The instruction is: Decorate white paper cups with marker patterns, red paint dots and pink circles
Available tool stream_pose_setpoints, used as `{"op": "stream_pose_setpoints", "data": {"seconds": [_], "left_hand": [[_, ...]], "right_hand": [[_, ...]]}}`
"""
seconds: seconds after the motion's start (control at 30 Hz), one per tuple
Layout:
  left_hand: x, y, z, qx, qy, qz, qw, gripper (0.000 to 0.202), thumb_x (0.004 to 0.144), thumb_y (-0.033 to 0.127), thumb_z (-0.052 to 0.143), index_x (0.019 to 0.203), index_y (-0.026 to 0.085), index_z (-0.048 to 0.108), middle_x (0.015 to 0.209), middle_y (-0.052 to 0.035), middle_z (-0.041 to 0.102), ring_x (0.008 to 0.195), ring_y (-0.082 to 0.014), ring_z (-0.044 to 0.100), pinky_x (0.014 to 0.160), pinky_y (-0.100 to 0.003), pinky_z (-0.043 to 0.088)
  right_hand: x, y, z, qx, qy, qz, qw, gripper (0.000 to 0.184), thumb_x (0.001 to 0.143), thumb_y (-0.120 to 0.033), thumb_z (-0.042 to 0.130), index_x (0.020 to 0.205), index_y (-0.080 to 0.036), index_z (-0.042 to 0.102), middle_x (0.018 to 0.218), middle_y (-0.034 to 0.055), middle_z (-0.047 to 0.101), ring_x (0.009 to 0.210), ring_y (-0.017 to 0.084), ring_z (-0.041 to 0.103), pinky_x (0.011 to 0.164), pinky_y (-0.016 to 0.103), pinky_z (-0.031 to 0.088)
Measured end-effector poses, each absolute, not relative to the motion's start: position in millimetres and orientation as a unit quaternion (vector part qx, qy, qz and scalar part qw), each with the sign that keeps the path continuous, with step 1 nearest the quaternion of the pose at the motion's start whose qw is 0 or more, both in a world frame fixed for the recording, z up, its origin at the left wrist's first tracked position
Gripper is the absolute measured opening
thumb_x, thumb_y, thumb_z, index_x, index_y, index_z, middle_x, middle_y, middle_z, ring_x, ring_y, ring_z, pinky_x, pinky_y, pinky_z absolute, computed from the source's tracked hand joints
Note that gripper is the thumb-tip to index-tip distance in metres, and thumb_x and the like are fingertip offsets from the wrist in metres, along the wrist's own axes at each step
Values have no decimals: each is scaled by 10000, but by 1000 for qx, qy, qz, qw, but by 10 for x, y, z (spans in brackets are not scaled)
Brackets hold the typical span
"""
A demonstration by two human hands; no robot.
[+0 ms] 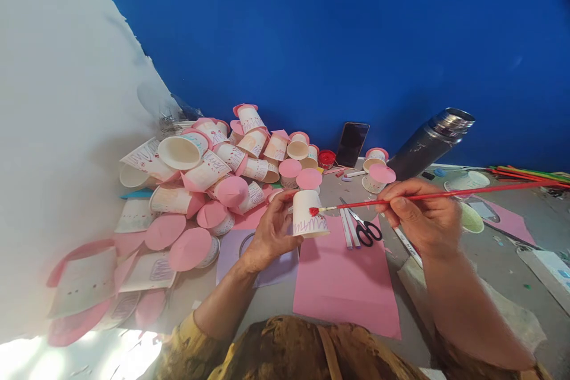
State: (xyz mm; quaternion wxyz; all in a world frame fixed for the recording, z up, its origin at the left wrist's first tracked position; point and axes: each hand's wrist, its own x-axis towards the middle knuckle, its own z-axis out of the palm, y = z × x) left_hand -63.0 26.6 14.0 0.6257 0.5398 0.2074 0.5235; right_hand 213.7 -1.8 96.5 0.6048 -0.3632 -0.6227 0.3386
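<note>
My left hand [274, 234] is closed around a white paper cup [307, 208], held upside down with its rim low and purple zigzag marks along that rim. Between the fingers of my right hand [421, 219] is a long red paintbrush [360, 204], pointing left. Its tip, loaded with red paint, meets the side of the cup or sits right in front of it. Below the cup lies a sheet of pink paper [347, 291]. Black-handled scissors [367, 231] and white markers [350, 228] rest at the sheet's far end.
Decorated paper cups with pink paper circles [190, 249] are heaped on the left. By the blue wall stand a red paint pot [326, 158], a phone [352, 143] and a dark flask [430, 142]. A purple sheet [276, 270] lies left of the pink one; several coloured sticks [519, 173] lie far right.
</note>
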Motion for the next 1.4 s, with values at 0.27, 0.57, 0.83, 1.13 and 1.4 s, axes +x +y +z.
{"op": "stream_pose_setpoints", "data": {"seconds": [0.27,0.57,0.83,1.13,1.4], "left_hand": [[-623,256,136,548,211,525,616,765,708,277,917,1388,312,568,1426,-92,532,1390,-341,480,1113,-471,439],[-640,272,134,560,217,524,604,771,708,283,916,1394,300,566,1448,-103,523,1398,-347,478,1121,-472,448],[-633,258,154,568,230,526,590,754,718,301,901,1391,301,561,1406,-97,550,1371,-343,492,1101,-481,462],[-636,256,165,557,232,528,598,762,705,304,914,1385,300,570,1417,-99,541,1387,-352,480,1132,-505,442],[-628,246,203,550,247,530,596,739,715,355,917,1362,283,568,1424,-109,537,1399,-363,481,1156,-536,420]], "right_hand": [[2141,-12,962,-360,-620,332,612,98,970,-311,736,949,-225,777,771,39,760,479,101,560,416,244,444],[2158,-12,958,-367,-616,333,613,98,964,-315,737,952,-227,779,777,41,763,488,116,558,425,267,432],[2127,-45,980,-380,-621,338,597,117,954,-322,749,923,-212,771,760,53,759,471,122,554,404,271,436],[2178,-19,956,-375,-622,331,602,92,960,-310,736,948,-227,774,774,43,762,476,122,554,406,275,428],[2183,-21,987,-370,-605,321,628,65,957,-295,735,957,-250,783,805,39,769,503,133,569,424,291,443]]}}
